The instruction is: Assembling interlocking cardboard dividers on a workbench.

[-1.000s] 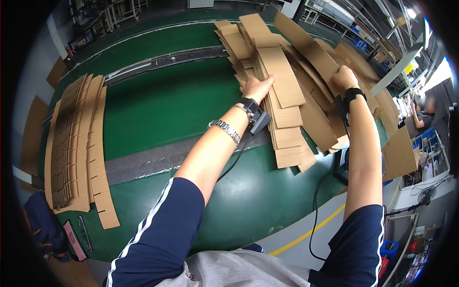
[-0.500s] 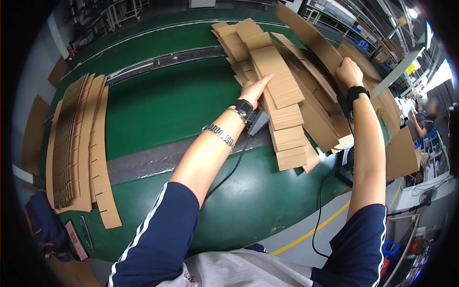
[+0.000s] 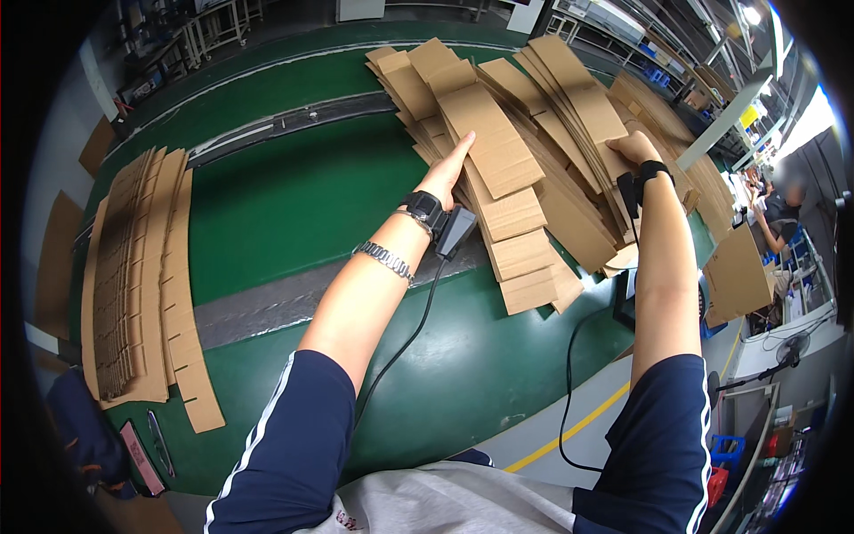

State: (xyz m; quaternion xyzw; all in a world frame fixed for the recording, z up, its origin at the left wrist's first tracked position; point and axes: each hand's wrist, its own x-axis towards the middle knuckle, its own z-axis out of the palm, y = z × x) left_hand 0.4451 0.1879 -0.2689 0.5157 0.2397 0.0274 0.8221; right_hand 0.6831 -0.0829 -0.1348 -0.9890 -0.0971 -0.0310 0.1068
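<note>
In front of me to the right lies a fanned pile of brown cardboard strips [image 3: 494,147], overlapping and tilted. My left hand [image 3: 449,167] is at the left edge of this pile, its thumb along the edge of the upper strip; the other fingers are mostly hidden. My right hand [image 3: 633,148] is curled over the right edge of another bundle of cardboard strips [image 3: 574,84], which leans beside the first pile. Its fingertips are hidden by the hand itself. Both wrists wear black straps with small dark devices and cables.
A stack of slotted cardboard strips [image 3: 133,276] stands at the left of the green table [image 3: 294,196]. A pink flat object [image 3: 142,458] and a dark slim tool [image 3: 160,442] lie near the left front edge. A cable [image 3: 569,392] hangs by my right arm. A person [image 3: 783,214] sits far right.
My right hand has come down and nearer with the cardboard bundle, which was raised and now leans lower. My left hand's thumb has slid from the strip's top to its edge.
</note>
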